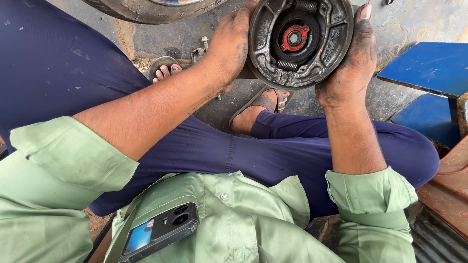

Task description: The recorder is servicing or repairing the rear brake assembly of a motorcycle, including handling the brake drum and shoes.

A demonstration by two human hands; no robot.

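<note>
Now, line by line:

Left hand: the left hand [229, 46] is clasped on the left rim of a round brake plate [300, 41], palm against the edge and fingers out of sight behind it; the skin is smeared with dark grease.

Right hand: the right hand [352, 63] grips the right rim of the same plate, thumb lying up along the edge, also blackened with grease.

Brake plate: held up between both hands at the far middle of the scene, above the person's crossed legs and clear of the ground. Its open face is turned toward the camera, showing two curved dark shoes, a coil spring [287, 65] at the near edge, another at the far edge, and a red centre piece [295, 38].

Legs: dark blue trousers [273, 153] run across the middle; one sandalled foot [263, 104] lies just below the plate, and toes of the other [165, 72] show to the left.

Ground: a tyre [146, 9] lies at the far left, with small metal parts [201, 48] near the left wrist.

Right side: blue boards [431, 65] lie near the right hand.

Near edge: a phone [161, 231] sticks out of a pale green shirt pocket.
</note>
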